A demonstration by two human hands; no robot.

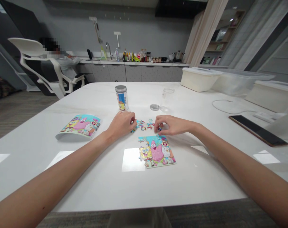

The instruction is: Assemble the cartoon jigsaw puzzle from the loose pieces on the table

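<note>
A partly assembled jigsaw puzzle [157, 151] with cartoon figures lies on the white table, its left edge ragged. Loose puzzle pieces [144, 125] are spread just behind it. My left hand [123, 124] rests at the left end of these pieces, fingers curled closed; what they hold, if anything, is hidden. Over the right end, just above the puzzle's top edge, my right hand [169, 124] has its bent fingers and thumb closed around a small puzzle piece, partly covered by the fingers. A curved picture sheet [80, 125] with the same cartoon lies to the left.
Behind the pieces stand a lidded jar [121, 98], a clear jar [167, 99] and a loose silver lid [154, 107]. A phone [256, 129], cable and storage bins [199, 79] are on the right. A person sits in a white chair [57, 74] near the kitchen counter.
</note>
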